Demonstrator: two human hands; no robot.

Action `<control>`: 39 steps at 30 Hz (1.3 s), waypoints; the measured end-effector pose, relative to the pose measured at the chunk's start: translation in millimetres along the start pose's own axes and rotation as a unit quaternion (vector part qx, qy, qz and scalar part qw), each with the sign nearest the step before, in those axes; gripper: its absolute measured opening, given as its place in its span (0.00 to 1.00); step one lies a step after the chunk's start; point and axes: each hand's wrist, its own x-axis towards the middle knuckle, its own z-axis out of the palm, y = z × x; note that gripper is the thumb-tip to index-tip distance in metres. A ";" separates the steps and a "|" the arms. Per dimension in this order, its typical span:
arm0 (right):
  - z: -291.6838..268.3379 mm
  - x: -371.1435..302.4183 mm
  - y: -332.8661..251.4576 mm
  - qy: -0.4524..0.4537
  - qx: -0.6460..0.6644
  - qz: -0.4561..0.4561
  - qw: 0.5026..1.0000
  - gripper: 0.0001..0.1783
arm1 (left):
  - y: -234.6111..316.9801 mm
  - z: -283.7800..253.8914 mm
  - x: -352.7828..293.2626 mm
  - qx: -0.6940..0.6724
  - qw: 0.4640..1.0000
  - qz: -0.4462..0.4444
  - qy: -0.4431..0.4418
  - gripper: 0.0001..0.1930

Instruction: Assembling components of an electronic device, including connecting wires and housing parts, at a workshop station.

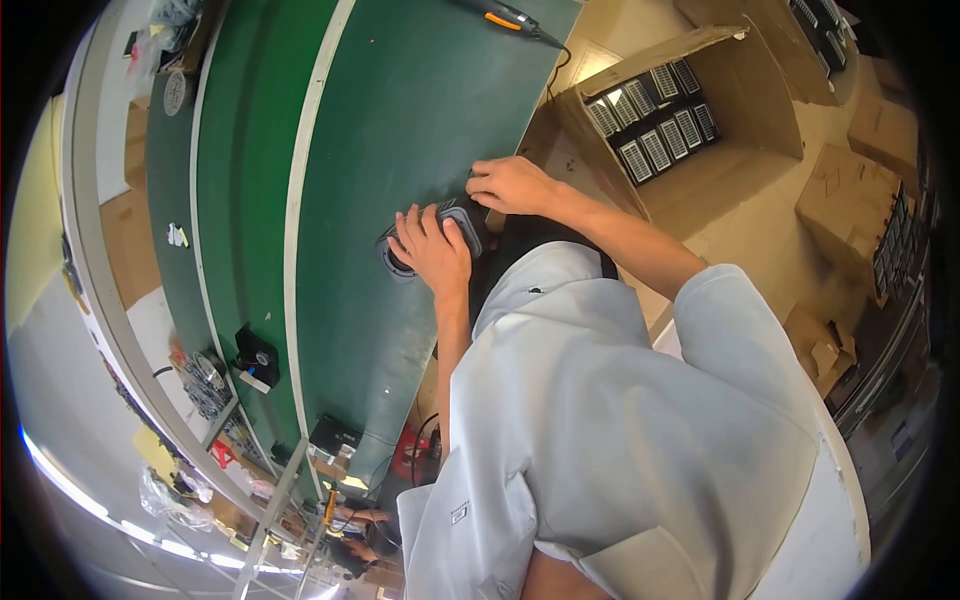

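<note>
Green bench (370,120), dark device (467,228) beneath spread left fingers (414,222), right fingers (484,184) curled nearby, hold unclear

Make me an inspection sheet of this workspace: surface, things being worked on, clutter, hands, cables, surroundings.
Surface: flat dark green worktop, with a pale dividing strip along its left side.
Job's things: dark grey, rounded boxy device under the left hand, near the worktop's right edge.
Clutter: slim black-and-orange handheld tool at the far end; black boxy part left of the strip.
Hands: left hand lies across the device; right hand has curled fingers, contents unclear.
Cables: thin black cable at the tool.
Surroundings: open brown cardboard box holding rows of black items.
</note>
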 end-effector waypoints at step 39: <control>39.7 -19.3 -42.4 -0.121 0.146 0.256 0.948 0.42 | -70.6 -5.0 3.9 -0.203 0.940 -0.271 0.046 0.25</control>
